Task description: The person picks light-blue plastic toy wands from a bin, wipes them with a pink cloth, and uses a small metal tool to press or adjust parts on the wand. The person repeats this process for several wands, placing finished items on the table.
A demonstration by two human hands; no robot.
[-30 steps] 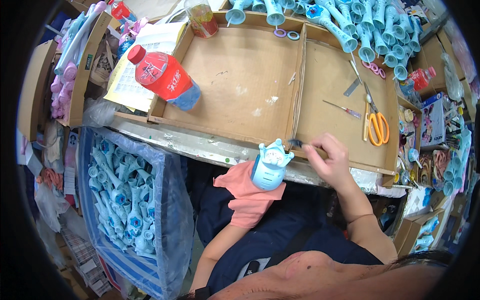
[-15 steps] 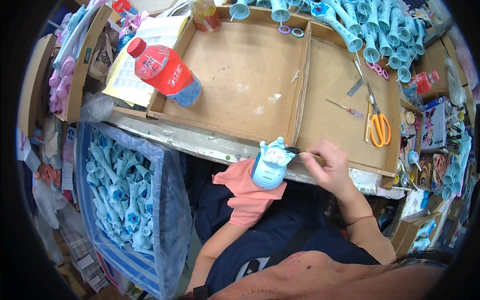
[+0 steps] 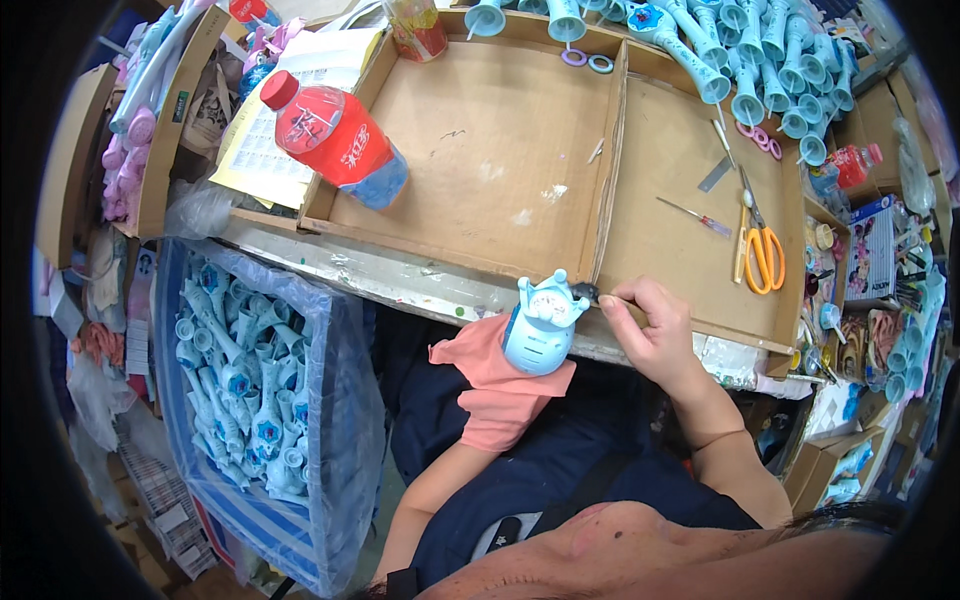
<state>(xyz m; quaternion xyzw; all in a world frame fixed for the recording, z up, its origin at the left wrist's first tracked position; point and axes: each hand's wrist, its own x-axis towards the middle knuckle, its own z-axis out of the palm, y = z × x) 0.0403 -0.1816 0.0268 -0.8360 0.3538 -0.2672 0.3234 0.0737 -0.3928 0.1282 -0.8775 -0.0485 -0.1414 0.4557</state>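
Observation:
My left hand (image 3: 497,380), wrapped in a salmon-pink cloth (image 3: 482,350), holds up a light-blue plastic toy part (image 3: 536,345) near the table's front edge. A crown-like rim with a pale round face tops this rounded piece. The cloth hides the fingers of that hand. Between thumb and fingers, my right hand (image 3: 655,325) pinches a small dark-bristled brush (image 3: 586,292). Its bristles are right beside the crown's right side; whether they touch it I cannot tell. Most of the handle is hidden in my hand.
A cardboard tray (image 3: 470,220) spans the table, with a red-labelled bottle (image 3: 340,140) on its left. Orange-handled scissors (image 3: 765,258) and a screwdriver (image 3: 705,219) lie at right. Light-blue horn-shaped parts (image 3: 750,60) crowd the back; more fill a plastic-lined bin (image 3: 345,430) at left.
The brush and my right hand have shifted very slightly at the crown's right side. The toy part has stayed nearly in place, and the whole view has moved a little.

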